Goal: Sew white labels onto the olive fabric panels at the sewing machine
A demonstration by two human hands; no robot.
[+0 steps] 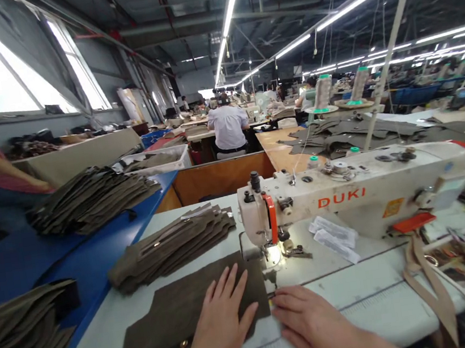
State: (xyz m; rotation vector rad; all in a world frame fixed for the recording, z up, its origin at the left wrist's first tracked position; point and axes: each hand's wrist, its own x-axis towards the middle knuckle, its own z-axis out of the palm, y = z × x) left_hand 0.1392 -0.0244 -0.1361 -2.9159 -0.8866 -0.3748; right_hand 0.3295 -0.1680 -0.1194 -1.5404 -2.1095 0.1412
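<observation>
A dark olive fabric panel (180, 300) lies flat on the pale sewing table, its right edge beside the needle area of a white sewing machine (346, 193) marked DUKI. Spread on top of the panel, my left hand (223, 318) presses down with fingers apart. A strip with a small gold-coloured fitting (183, 345) shows on the panel beside my left wrist. My right hand (303, 319) rests at the panel's right edge, just in front of the presser foot. Its fingers lie stretched out and close together, and I see nothing held in them.
Behind the panel lies a stack of olive pieces (173, 244). More piles sit on the blue table (136, 226) at left. White labels (335, 234) lie under the machine arm; a parts tray (462, 263) stands at right. One person (228, 123) sits ahead; another stands at left.
</observation>
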